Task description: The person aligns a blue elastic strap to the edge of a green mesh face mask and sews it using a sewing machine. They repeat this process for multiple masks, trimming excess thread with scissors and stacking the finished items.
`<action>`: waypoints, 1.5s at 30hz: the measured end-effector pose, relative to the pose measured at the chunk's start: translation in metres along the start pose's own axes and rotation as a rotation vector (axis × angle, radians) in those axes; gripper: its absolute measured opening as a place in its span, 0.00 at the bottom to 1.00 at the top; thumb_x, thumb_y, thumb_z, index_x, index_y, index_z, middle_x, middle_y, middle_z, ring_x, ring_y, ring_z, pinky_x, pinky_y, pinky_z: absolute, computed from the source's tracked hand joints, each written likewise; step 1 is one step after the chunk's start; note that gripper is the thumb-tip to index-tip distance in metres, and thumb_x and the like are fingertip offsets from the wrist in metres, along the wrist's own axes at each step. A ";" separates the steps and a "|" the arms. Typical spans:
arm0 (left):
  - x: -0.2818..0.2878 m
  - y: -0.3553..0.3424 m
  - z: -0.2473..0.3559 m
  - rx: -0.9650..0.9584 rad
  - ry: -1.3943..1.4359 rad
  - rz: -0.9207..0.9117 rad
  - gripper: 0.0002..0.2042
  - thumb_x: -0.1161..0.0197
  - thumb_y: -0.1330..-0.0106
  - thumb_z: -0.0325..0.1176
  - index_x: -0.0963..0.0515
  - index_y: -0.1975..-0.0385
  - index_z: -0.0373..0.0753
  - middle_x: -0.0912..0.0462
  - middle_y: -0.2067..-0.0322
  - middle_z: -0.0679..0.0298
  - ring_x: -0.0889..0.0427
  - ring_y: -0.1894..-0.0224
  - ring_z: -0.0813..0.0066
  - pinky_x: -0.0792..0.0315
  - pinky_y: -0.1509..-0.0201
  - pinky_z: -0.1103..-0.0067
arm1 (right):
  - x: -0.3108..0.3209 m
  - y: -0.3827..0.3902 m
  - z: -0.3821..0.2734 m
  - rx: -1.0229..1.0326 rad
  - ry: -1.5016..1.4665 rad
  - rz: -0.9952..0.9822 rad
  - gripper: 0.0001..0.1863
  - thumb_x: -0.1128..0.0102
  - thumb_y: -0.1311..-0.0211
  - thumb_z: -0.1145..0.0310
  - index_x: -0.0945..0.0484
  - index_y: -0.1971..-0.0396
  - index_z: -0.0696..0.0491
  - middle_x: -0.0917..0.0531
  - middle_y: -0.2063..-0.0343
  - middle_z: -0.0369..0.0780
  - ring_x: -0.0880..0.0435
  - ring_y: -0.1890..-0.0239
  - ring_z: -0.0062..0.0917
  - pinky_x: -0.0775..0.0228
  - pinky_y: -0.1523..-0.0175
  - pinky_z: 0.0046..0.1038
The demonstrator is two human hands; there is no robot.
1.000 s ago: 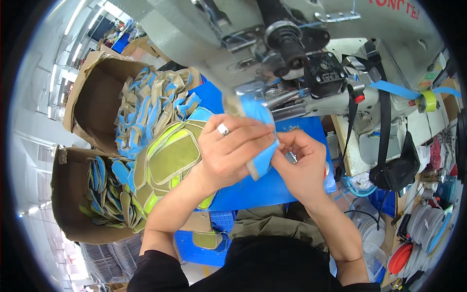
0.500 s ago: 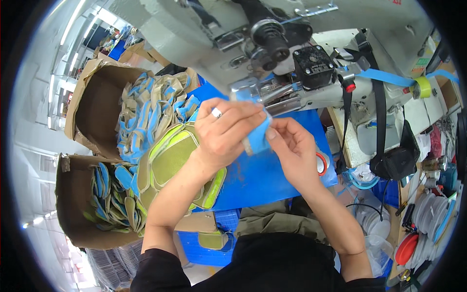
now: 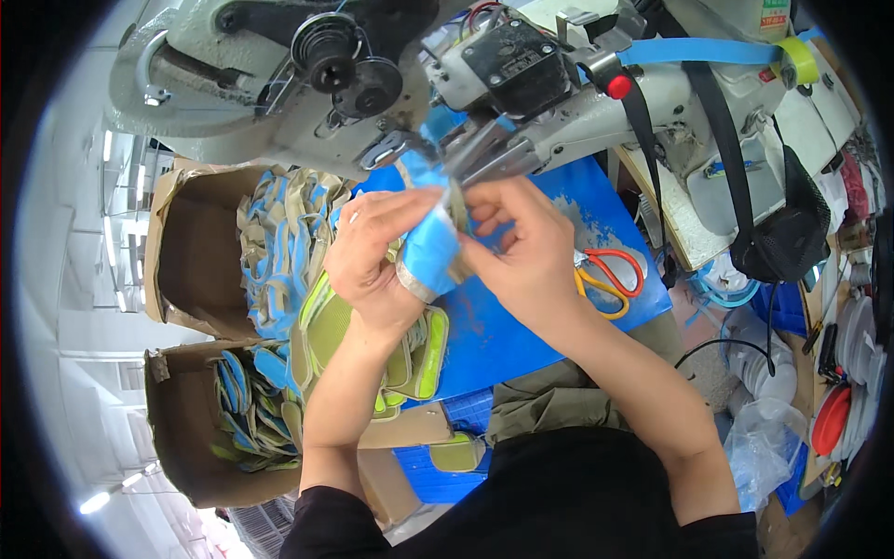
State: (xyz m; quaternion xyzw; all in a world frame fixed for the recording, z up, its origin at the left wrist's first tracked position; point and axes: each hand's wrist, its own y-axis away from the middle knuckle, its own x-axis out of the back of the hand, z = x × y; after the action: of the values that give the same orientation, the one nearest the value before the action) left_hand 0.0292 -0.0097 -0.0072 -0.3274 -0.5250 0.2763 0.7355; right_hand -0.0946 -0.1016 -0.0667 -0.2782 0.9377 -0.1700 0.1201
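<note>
A blue fabric piece with beige edging [image 3: 431, 252] is held up between my two hands, just below the needle area of a grey sewing machine [image 3: 307, 140]. My left hand [image 3: 377, 247] grips it from the left, its fingers closed over the upper part. From the right, my right hand [image 3: 517, 238] pinches the edge with thumb and fingers. Blue material also shows at the machine's sewing point, above my fingers. Motion blurs the fabric where my fingertips meet it.
Scissors with red and orange handles [image 3: 610, 279] lie on the blue tabletop [image 3: 484, 345] at right. Green-and-beige pieces [image 3: 326, 335] are piled left. Two cardboard boxes [image 3: 200, 256] of fabric parts stand beyond. Blue tape [image 3: 698, 51] runs along the machine.
My view has shifted, so the machine appears further left and the scissors now show fully. My hands have turned the fabric, and its blue face shows more widely over my left palm.
</note>
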 end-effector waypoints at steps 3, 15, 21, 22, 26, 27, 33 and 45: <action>0.001 -0.001 -0.003 -0.087 -0.035 -0.034 0.11 0.23 0.47 0.29 0.15 0.65 0.39 0.10 0.65 0.61 0.12 0.63 0.65 0.27 0.57 0.74 | -0.008 0.000 0.008 0.062 -0.011 0.018 0.14 0.25 0.52 0.76 0.19 0.64 0.55 0.17 0.71 0.39 0.14 0.70 0.29 0.24 0.65 0.27; 0.006 -0.014 0.007 -0.242 -0.284 -0.144 0.11 0.27 0.49 0.34 0.13 0.66 0.43 0.11 0.64 0.68 0.13 0.62 0.74 0.32 0.54 0.76 | 0.001 -0.002 0.009 0.016 0.072 -0.016 0.11 0.31 0.57 0.81 0.17 0.69 0.56 0.16 0.74 0.40 0.15 0.71 0.29 0.23 0.64 0.27; 0.010 -0.020 -0.001 -0.263 -0.329 -0.187 0.14 0.29 0.52 0.36 0.13 0.64 0.42 0.11 0.64 0.68 0.14 0.62 0.73 0.35 0.55 0.75 | -0.003 -0.010 0.000 -0.140 -0.056 -0.004 0.12 0.30 0.53 0.79 0.15 0.66 0.57 0.14 0.73 0.39 0.14 0.71 0.22 0.23 0.63 0.23; 0.010 -0.020 -0.002 -0.277 -0.331 -0.190 0.14 0.29 0.52 0.36 0.13 0.64 0.42 0.11 0.64 0.68 0.14 0.62 0.73 0.35 0.55 0.74 | -0.004 -0.010 0.000 -0.158 -0.080 -0.005 0.12 0.29 0.53 0.79 0.15 0.65 0.56 0.14 0.73 0.38 0.14 0.71 0.21 0.24 0.64 0.23; 0.008 -0.020 -0.001 -0.305 -0.322 -0.175 0.13 0.28 0.51 0.34 0.14 0.65 0.41 0.11 0.63 0.65 0.14 0.62 0.72 0.34 0.53 0.74 | -0.003 -0.010 -0.001 -0.145 -0.094 0.010 0.12 0.28 0.52 0.79 0.15 0.65 0.56 0.14 0.73 0.38 0.14 0.72 0.20 0.25 0.65 0.22; 0.007 -0.017 -0.001 -0.307 -0.303 -0.179 0.12 0.28 0.50 0.33 0.14 0.64 0.41 0.11 0.63 0.64 0.14 0.62 0.72 0.33 0.53 0.74 | -0.003 -0.008 0.000 -0.125 -0.081 0.021 0.11 0.28 0.52 0.79 0.15 0.65 0.56 0.14 0.73 0.38 0.14 0.72 0.21 0.25 0.65 0.22; 0.003 0.007 -0.010 0.008 0.060 0.031 0.15 0.25 0.50 0.30 0.16 0.61 0.39 0.10 0.63 0.60 0.12 0.61 0.66 0.27 0.52 0.69 | -0.006 -0.003 0.005 0.065 0.009 0.034 0.14 0.24 0.52 0.77 0.17 0.65 0.54 0.16 0.72 0.38 0.15 0.71 0.25 0.24 0.66 0.26; 0.011 -0.004 0.006 -0.323 -0.393 -0.198 0.12 0.33 0.51 0.33 0.13 0.65 0.41 0.11 0.61 0.68 0.14 0.58 0.71 0.33 0.53 0.73 | -0.002 -0.002 0.015 -0.071 -0.032 -0.039 0.15 0.30 0.53 0.84 0.16 0.64 0.56 0.15 0.71 0.39 0.13 0.69 0.24 0.22 0.63 0.25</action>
State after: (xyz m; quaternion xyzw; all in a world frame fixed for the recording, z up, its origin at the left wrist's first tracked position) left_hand 0.0268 -0.0030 0.0033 -0.3274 -0.7244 0.1740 0.5812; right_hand -0.0873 -0.1058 -0.0791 -0.3033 0.9354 -0.1347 0.1216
